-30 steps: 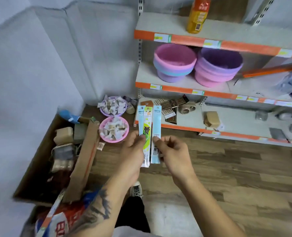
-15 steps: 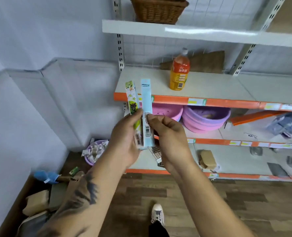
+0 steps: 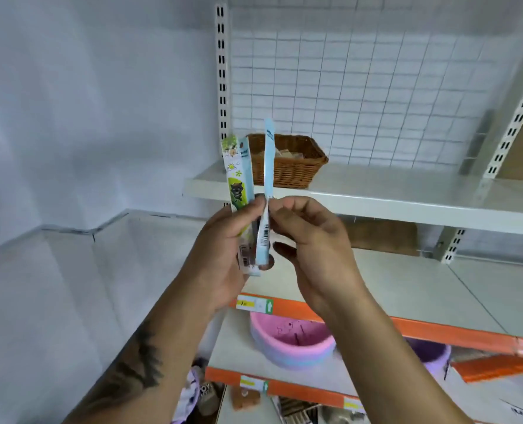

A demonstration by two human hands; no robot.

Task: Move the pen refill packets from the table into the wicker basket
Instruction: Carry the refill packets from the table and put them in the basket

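My left hand (image 3: 223, 255) grips a green cartoon-printed refill packet (image 3: 237, 182) with another light blue packet behind it, both upright. My right hand (image 3: 312, 240) pinches a single light blue refill packet (image 3: 267, 166), turned edge-on and standing tall between the two hands. The brown wicker basket (image 3: 297, 166) sits on the white upper shelf, just behind the packet tops, with some paper items inside. Both hands are held below and in front of the basket.
The white shelf (image 3: 407, 200) runs right of the basket, backed by a wire grid panel (image 3: 376, 96). Below are orange-edged shelves (image 3: 437, 330) with pink (image 3: 290, 341) and purple (image 3: 431, 356) bowls. A grey wall fills the left side.
The view has tilted up from the floor and lower shelves to the upper shelf. Both hands rose with the packets, and the right hand's blue packet has turned edge-on, separate from the left hand's.
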